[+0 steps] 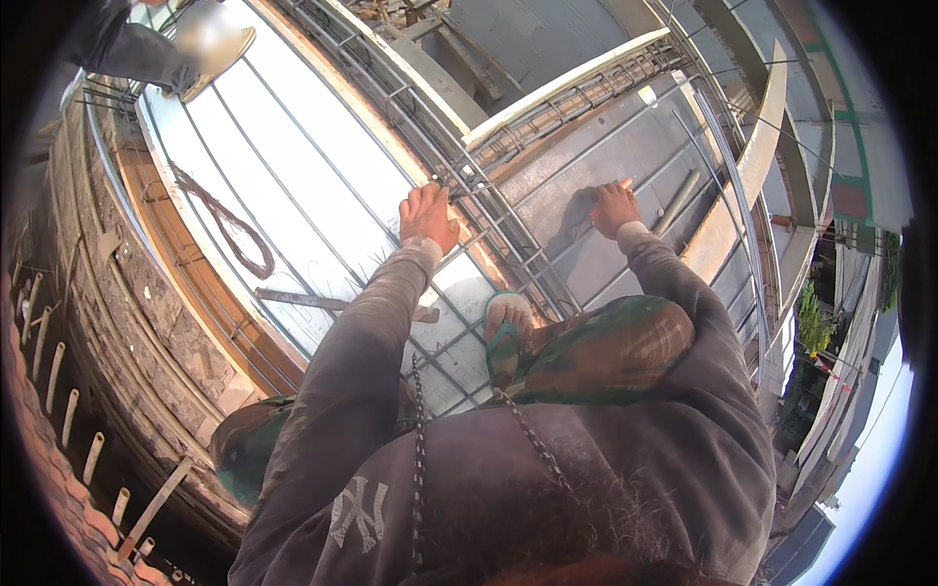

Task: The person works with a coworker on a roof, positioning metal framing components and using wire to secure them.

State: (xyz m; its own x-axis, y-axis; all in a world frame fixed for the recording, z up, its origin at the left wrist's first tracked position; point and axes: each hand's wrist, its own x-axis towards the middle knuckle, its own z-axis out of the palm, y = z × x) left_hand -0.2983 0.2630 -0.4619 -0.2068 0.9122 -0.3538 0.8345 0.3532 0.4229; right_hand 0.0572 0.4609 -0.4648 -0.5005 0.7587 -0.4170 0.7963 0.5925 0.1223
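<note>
My left hand [428, 217] is at the edge of a long rebar cage [479, 200], fingers bent down at the bars. Its fingertips are closed around something too small to make out. To the right, my right hand [616, 207] is curled above a grey formwork panel [576, 195], fingers drawn in; what they hold is hidden, though a small orange spot shows at the fingertips. A short grey rod [676, 202] lies beside that hand. Below my left hand, a bar-shaped tool [347, 305] rests across thin rebars on a bright white panel [293, 127].
A loop of dark tie wire [234, 234] lies on the white panel. At the upper left stands another person's leg [137, 49]. My sandalled foot [508, 322] is by the cage. Bamboo poles [68, 415] stick up at the left; timber boards [747, 181] edge the right.
</note>
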